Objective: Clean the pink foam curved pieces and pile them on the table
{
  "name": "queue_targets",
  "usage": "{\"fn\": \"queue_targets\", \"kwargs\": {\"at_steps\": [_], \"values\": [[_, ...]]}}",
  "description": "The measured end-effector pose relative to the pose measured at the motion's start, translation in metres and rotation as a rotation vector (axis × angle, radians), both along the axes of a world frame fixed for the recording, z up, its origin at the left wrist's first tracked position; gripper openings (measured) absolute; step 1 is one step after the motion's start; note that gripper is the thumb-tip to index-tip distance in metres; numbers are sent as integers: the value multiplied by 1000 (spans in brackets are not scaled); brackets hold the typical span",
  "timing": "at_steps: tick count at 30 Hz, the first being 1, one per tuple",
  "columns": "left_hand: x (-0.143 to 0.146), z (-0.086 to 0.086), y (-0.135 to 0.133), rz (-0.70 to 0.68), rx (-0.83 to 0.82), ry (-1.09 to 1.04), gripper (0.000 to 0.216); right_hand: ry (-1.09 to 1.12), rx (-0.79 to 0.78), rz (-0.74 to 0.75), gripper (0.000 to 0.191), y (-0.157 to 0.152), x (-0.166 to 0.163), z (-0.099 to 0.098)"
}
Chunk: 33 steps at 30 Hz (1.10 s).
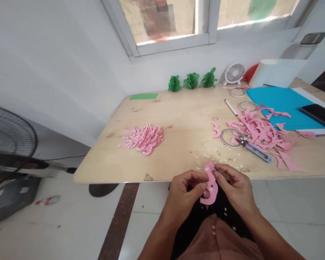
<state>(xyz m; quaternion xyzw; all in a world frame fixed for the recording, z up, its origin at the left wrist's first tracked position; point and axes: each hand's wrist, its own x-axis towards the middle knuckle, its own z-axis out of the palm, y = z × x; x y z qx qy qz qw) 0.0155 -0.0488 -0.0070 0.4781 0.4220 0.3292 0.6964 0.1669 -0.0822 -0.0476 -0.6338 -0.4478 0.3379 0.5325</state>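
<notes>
Just over the table's front edge, a curvy pink paper cutout (211,193) with small white patches is held between both hands. My left hand (188,189) pinches its left side between thumb and fingers. On the upper right side, my right hand (234,184) grips the same cutout with thumb and forefinger. A layered pile of similar pink cutouts (148,139) lies on the left half of the table. One more curved pink piece (216,130) rests by itself near the tape roll. Blue-handled snips (257,151) lie to the right, beyond my right hand.
The wooden table (184,144) holds pink scraps (262,130), a tape roll (222,138), a pen (231,107), blue sheets (281,101) and a phone (321,115). Green paper figures (191,80) and a small fan (234,73) stand at the back. A larger fan (11,144) stands left.
</notes>
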Motion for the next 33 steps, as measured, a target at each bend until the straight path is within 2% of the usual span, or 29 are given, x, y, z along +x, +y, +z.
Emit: {"fn": "queue_targets", "kwargs": {"at_steps": [8,20,33], "values": [[8,-5,-4,71,113,84,6,49,26,25,17,0,1,-1],[15,-4,-5,176,221,220,7,-20,30,14,15,0,1,1],[13,-3,-7,180,265,291,6,-5,26,15,16,-1,1,2]]}}
